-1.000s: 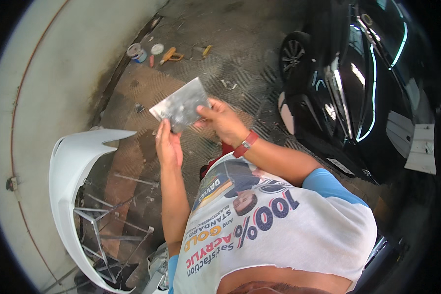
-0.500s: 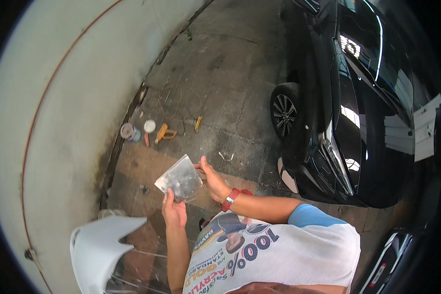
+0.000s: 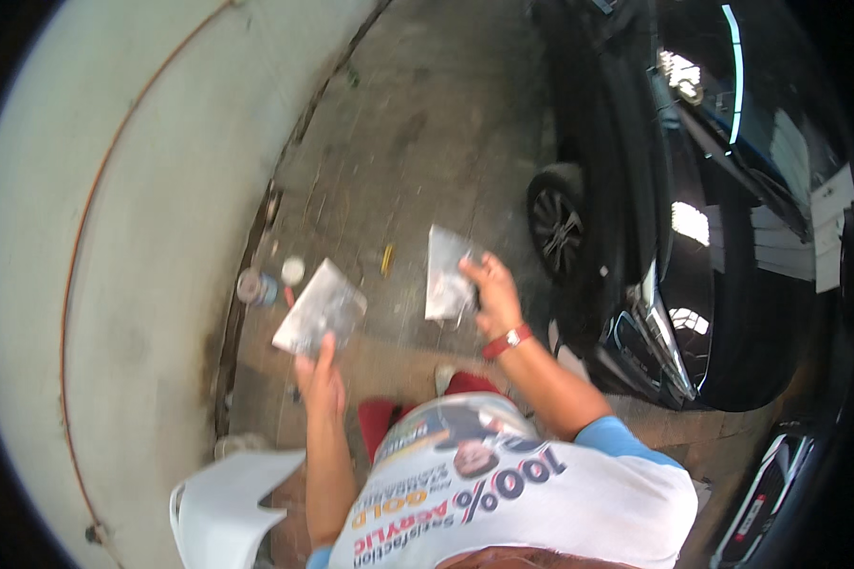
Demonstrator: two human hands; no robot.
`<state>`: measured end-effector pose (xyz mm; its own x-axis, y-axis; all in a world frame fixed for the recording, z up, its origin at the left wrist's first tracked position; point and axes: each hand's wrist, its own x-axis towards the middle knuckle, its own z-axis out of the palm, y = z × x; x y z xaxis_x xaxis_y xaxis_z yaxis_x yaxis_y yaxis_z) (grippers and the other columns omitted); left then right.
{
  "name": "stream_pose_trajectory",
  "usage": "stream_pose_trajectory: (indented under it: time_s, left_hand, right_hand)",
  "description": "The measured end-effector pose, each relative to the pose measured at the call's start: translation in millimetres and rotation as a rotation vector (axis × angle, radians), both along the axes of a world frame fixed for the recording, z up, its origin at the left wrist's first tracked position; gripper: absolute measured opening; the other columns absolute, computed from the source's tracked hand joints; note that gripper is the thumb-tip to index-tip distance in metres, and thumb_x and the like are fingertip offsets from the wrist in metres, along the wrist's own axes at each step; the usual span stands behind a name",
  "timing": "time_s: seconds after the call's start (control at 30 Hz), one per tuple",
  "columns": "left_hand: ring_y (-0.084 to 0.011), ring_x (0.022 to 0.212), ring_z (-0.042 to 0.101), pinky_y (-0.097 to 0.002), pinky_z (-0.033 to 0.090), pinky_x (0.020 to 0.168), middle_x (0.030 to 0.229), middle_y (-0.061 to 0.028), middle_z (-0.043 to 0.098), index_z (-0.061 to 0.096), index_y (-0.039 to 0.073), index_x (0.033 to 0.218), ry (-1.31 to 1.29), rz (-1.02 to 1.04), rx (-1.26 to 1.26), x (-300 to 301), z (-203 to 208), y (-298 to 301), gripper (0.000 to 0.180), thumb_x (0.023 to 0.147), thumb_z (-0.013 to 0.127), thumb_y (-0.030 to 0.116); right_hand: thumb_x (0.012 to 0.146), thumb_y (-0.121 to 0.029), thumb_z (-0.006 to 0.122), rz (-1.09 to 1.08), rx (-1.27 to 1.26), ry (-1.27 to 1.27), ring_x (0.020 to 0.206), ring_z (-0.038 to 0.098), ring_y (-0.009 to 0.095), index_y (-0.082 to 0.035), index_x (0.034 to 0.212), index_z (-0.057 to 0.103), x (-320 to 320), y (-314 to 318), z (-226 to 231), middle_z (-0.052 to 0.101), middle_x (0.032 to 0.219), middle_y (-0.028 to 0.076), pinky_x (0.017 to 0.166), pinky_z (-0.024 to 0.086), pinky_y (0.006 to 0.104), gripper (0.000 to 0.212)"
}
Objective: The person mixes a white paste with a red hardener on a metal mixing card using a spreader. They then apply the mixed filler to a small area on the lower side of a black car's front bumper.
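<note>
My left hand (image 3: 323, 377) grips a thin, flat, roughly square grey sheet (image 3: 319, 309) at its near edge, thumb on top. The sheet's face looks smeared and shiny. A similar grey sheet (image 3: 443, 275) is in my right hand (image 3: 495, 292), pinched at its right side and held farther out to the right. The two sheets are apart from each other, both held up above the floor. Motion blur hides their finer detail, and I cannot tell their material.
A paint can (image 3: 256, 287), a round white lid (image 3: 293, 270) and a small yellow tool (image 3: 387, 259) are on the floor ahead. A black car (image 3: 626, 237) stands to the right. On the left are a pale wall (image 3: 152, 218) and a white plastic chair (image 3: 223, 512).
The sheets were together between both hands; now each hand holds one. My right hand has moved up and right with its sheet, my left slightly left. The orange tool on the floor is now hidden.
</note>
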<state>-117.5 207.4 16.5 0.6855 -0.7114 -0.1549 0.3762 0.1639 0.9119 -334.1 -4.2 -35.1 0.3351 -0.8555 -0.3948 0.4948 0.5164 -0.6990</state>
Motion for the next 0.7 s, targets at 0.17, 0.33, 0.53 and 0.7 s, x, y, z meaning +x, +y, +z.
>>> stream_pose_trajectory:
  time_s: [0.17, 0.33, 0.53, 0.7]
  left_hand:
    - [-0.0205, 0.132, 0.058, -0.0366, 0.043, 0.115, 0.145, -0.0078, 0.061, 0.051, 0.003, 0.153, -0.101, -0.205, 0.092, 1.5, -7.5, -44.9, 0.055, 0.103, 0.071, 0.009]
    - [-0.018, 0.127, 0.061, -0.0349, 0.046, 0.111, 0.14, -0.0066, 0.065, 0.057, 0.002, 0.146, -0.173, -0.457, 0.065, 15.5, -2.7, -62.2, 0.045, 0.106, 0.07, 0.014]
    - [-0.0186, 0.124, 0.064, -0.0361, 0.049, 0.106, 0.132, -0.0085, 0.069, 0.06, -0.003, 0.14, -0.322, -0.69, 0.142, 65.6, -15.7, -82.2, 0.042, 0.107, 0.069, 0.023]
    - [-0.0164, 0.119, 0.064, -0.0345, 0.052, 0.101, 0.131, -0.0072, 0.069, 0.061, 0.001, 0.138, -0.343, -0.572, -0.031, 109.8, -14.0, -95.9, 0.04, 0.105, 0.072, 0.02]
  right_hand:
    - [0.099, -0.008, 0.076, 0.144, -0.348, 0.098, 0.101, 0.072, 0.016, -0.001, 0.128, 0.057, 37.0, 18.9, 47.1, 0.072, 0.118, 0.011, 0.087, 0.063, 0.0353, 0.035]
    - [0.1, -0.01, 0.075, -0.128, -0.253, 0.159, 0.1, 0.071, 0.016, -0.002, 0.125, 0.056, 63.3, 1.0, 28.0, 0.07, 0.116, 0.011, 0.087, 0.061, 0.0336, 0.032]
    - [0.099, -0.021, 0.077, 0.32, -0.911, 0.587, 0.104, 0.066, 0.015, -0.003, 0.127, 0.058, 92.2, 17.0, 37.7, 0.068, 0.115, 0.008, 0.092, 0.056, 0.0315, 0.039]
    - [0.099, -0.025, 0.076, -0.111, -0.557, 0.577, 0.103, 0.064, 0.019, -0.001, 0.126, 0.053, 143.2, -13.2, 40.0, 0.067, 0.114, 0.011, 0.092, 0.054, 0.0354, 0.043]
